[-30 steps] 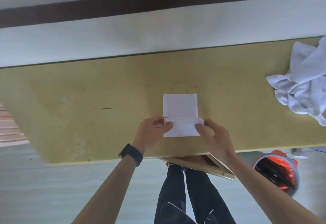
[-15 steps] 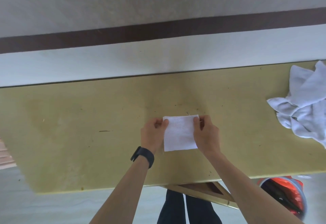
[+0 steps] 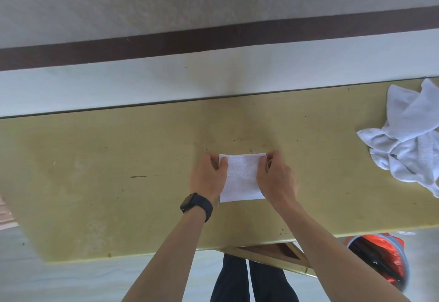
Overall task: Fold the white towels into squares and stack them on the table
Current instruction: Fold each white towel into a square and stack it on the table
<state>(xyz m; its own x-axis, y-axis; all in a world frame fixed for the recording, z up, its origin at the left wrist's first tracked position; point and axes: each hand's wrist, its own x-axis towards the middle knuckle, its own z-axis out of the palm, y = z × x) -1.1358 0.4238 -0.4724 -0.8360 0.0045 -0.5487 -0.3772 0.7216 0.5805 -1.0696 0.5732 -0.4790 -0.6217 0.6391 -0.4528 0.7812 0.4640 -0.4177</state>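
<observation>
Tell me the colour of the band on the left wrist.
The band is black, seen in the head view.

- Left hand (image 3: 209, 177): at the far-left corner of the folded towel (image 3: 242, 182), thumb on top, fingers curled at its edge, pinching it.
- Right hand (image 3: 276, 179): same pinch on the far-right corner.
- Both forearms are bare, cross the near edge of the table (image 3: 95, 171) and converge mid-table.
- Left wrist: black watch (image 3: 196, 206).
</observation>
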